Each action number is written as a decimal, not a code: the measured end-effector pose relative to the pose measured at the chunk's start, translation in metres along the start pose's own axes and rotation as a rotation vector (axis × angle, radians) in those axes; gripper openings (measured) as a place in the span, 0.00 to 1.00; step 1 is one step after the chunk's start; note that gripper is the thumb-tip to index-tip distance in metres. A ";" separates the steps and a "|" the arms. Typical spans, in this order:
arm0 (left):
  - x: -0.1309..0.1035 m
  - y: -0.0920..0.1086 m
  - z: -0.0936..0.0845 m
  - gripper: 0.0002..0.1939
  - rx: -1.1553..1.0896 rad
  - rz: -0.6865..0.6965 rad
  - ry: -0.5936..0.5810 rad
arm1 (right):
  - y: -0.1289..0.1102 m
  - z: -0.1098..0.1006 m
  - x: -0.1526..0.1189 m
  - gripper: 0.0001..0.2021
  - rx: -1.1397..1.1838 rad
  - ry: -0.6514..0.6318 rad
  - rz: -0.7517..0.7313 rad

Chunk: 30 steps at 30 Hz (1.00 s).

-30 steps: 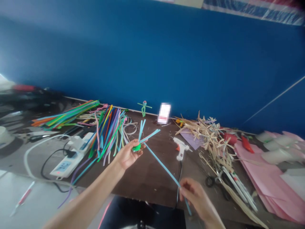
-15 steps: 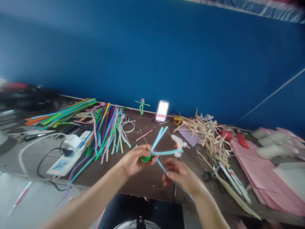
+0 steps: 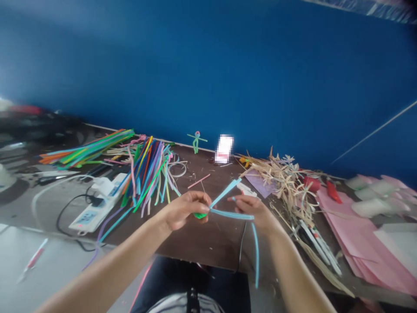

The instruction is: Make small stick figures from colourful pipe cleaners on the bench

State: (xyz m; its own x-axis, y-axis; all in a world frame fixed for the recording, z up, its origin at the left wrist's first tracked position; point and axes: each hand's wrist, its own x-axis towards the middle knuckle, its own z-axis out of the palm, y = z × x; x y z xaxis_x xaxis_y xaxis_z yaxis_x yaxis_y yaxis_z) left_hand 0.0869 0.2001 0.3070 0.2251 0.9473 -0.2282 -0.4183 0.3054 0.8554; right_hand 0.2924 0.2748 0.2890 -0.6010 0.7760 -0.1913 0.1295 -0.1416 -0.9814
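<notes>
Pinched in my left hand (image 3: pixel 190 211) is a green pipe-cleaner piece (image 3: pixel 200 215), mostly covered by the fingers. Light blue pipe cleaners (image 3: pixel 231 214) stick out of that grip to the right, some slanting up and some nearly level. My right hand (image 3: pixel 249 206) is closed around a light blue strand, whose tip shows at the fingertips. Below this hand a long light blue tail (image 3: pixel 256 261) hangs down past the table edge. Behind the right fingers lies a white glue gun (image 3: pixel 245 189), partly hidden.
Bundles of coloured pipe cleaners (image 3: pixel 146 174) lie left, beside a white power strip (image 3: pixel 97 208) with cables. A small green figure (image 3: pixel 196 142) and a blurred-out bright panel (image 3: pixel 224 148) stand by the blue wall. Dried straw-like flowers (image 3: pixel 276 174), scissors and pink sheets (image 3: pixel 355 239) are right.
My right hand has moved up and right, level with the blue ends, taking the loose strand along; its tail now hangs down. My left hand keeps its grip.
</notes>
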 end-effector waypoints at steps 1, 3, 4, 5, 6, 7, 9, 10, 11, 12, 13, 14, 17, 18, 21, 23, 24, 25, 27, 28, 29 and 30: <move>0.000 0.000 -0.001 0.03 0.017 -0.008 -0.014 | -0.005 -0.001 -0.002 0.15 -0.034 -0.018 -0.024; 0.002 -0.002 -0.001 0.03 0.031 -0.020 -0.045 | -0.014 0.002 -0.004 0.15 -0.076 -0.076 -0.049; 0.002 -0.002 -0.001 0.03 0.029 -0.026 -0.053 | -0.017 0.005 -0.005 0.15 -0.073 -0.110 -0.050; 0.003 -0.003 -0.001 0.03 0.024 -0.032 -0.056 | -0.019 0.009 -0.005 0.15 -0.058 -0.145 -0.048; 0.003 -0.004 -0.001 0.03 0.018 -0.038 -0.056 | -0.019 0.014 -0.005 0.14 -0.037 -0.176 -0.048; 0.004 -0.004 -0.001 0.03 0.015 -0.044 -0.054 | -0.019 0.018 -0.004 0.13 -0.020 -0.204 -0.053; 0.004 -0.004 -0.001 0.03 0.022 -0.054 -0.045 | -0.016 0.024 -0.002 0.12 -0.003 -0.228 -0.087; 0.004 -0.005 -0.001 0.03 0.030 -0.061 -0.045 | -0.015 0.027 0.000 0.12 -0.001 -0.224 -0.107; 0.003 -0.005 -0.001 0.03 0.039 -0.071 -0.047 | -0.013 0.029 0.001 0.12 -0.003 -0.221 -0.124; 0.003 -0.005 -0.001 0.03 0.047 -0.081 -0.049 | -0.012 0.030 0.002 0.11 -0.006 -0.216 -0.137; 0.002 -0.005 -0.001 0.03 0.052 -0.090 -0.052 | -0.012 0.031 0.003 0.11 -0.011 -0.214 -0.142; 0.002 -0.004 -0.001 0.03 0.054 -0.095 -0.054 | -0.012 0.031 0.004 0.11 -0.025 -0.214 -0.142; 0.001 -0.004 0.000 0.03 0.056 -0.097 -0.048 | -0.014 0.032 0.005 0.11 -0.130 -0.207 -0.134; 0.001 -0.004 0.000 0.03 0.059 -0.096 -0.047 | -0.015 0.032 0.005 0.11 -0.175 -0.199 -0.136; 0.000 -0.004 0.001 0.04 0.074 -0.092 -0.037 | -0.017 0.031 0.005 0.10 -0.280 -0.179 -0.157; 0.000 -0.003 0.001 0.04 0.087 -0.096 -0.028 | -0.018 0.031 0.005 0.09 -0.304 -0.178 -0.168; 0.000 -0.003 0.001 0.04 0.093 -0.101 -0.026 | -0.018 0.031 0.005 0.09 -0.305 -0.182 -0.168; -0.001 -0.002 0.001 0.05 0.098 -0.105 -0.026 | -0.018 0.030 0.005 0.09 -0.302 -0.186 -0.167; -0.001 -0.002 0.001 0.05 0.105 -0.106 -0.036 | -0.018 0.031 0.005 0.08 -0.299 -0.191 -0.161; -0.002 -0.002 0.000 0.06 0.108 -0.104 -0.041 | -0.018 0.031 0.005 0.08 -0.301 -0.190 -0.158; -0.002 -0.002 0.000 0.06 0.111 -0.103 -0.044 | -0.019 0.031 0.004 0.08 -0.304 -0.190 -0.157; -0.002 -0.002 -0.001 0.07 0.113 -0.107 -0.044 | -0.020 0.031 0.004 0.08 -0.307 -0.190 -0.158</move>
State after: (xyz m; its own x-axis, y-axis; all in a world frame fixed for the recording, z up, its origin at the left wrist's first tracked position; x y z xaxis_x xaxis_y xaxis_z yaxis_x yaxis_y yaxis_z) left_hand 0.0865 0.1980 0.3053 0.3019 0.9042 -0.3023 -0.2886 0.3889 0.8749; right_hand 0.2628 0.2613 0.3071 -0.7639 0.6420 -0.0659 0.2363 0.1833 -0.9542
